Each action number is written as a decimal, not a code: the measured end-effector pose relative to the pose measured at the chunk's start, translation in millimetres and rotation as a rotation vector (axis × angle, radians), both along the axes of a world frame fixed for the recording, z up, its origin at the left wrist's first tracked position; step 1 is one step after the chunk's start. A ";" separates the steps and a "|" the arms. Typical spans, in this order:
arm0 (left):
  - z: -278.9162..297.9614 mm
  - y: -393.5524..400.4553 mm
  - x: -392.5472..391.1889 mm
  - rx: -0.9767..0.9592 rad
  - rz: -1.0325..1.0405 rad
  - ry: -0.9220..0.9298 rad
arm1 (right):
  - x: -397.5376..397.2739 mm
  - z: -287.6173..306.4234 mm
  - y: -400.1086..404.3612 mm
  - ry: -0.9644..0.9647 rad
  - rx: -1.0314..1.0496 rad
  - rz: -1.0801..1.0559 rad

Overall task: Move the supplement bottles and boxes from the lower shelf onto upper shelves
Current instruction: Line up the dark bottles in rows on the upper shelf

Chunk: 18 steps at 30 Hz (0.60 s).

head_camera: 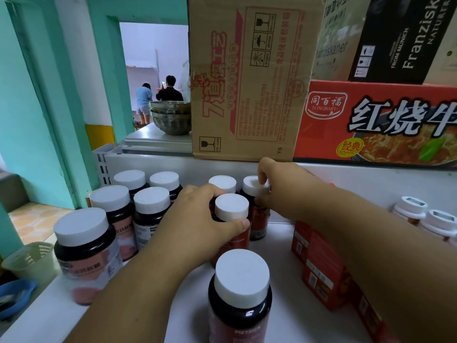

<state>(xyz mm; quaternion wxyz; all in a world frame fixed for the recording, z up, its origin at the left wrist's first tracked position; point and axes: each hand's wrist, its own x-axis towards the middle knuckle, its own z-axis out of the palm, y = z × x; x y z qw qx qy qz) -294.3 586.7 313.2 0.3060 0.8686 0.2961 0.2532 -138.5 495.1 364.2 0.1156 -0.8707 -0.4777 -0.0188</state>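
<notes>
supplement bottle, 12 o'clock of centre: left hand fingers curled round neck; right hand pinching rear bottle cap. rigid, light, likely slick; grip below cap.

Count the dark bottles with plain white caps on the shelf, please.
9. Five stand left, one nearest, one in the left hand, one under the right hand, one behind. More may be hidden.

My left hand is curled around a bottle. My right hand pinches another bottle's cap.
</notes>
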 end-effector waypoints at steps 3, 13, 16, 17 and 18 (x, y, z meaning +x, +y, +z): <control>1.2 -0.7 -0.3 0.000 0.017 -0.001 | -1.6 0.6 -2.0 -0.002 -0.004 -0.002; 5.9 -9.3 -10.2 0.015 0.031 -0.017 | -27.4 23.7 -45.8 0.094 0.140 0.255; 2.1 -9.6 -13.2 0.004 0.043 -0.042 | -39.3 31.1 -58.6 0.363 0.139 0.431; 0.9 -10.1 -14.6 -0.001 0.037 -0.055 | -41.0 31.9 -60.9 0.421 0.118 0.481; -0.4 -10.6 -16.2 -0.013 0.030 -0.072 | -41.8 31.4 -61.8 0.466 0.095 0.522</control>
